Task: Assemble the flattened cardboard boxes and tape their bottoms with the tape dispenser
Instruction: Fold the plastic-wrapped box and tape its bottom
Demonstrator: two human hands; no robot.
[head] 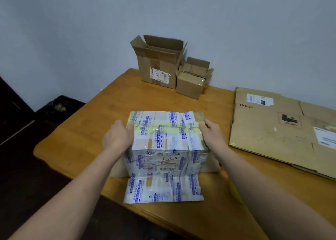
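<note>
A person holds one box with both arms stretched out. The taped box sits in the middle of the brown wooden worktop, close to the near edge. It is covered all over in shiny white tape with blue print. A yellow strip of tape runs across its top.

The left grip is on the left side of the box, and its thumb hooks over the top. The right grip is on the right side, with its thumb on the top edge too. So both grips are holding the box between them.

A white label with "12" written on it is on the side that faces the person. Below it, one flap lies flat on the worktop and sticks out past the edge. More brown flaps poke out low on the left and right sides.

At the back, near the wall, stand two brown boxes with their tops open. The big open box has a label on its front. The small open box is just beside it on the right, touching it.

On the right lies a large flat cardboard sheet with "PICO" printed on it and white labels. It is well apart from the taped box.

Something yellow shows by the right arm, but it is too blurry to tell what it is.
</note>
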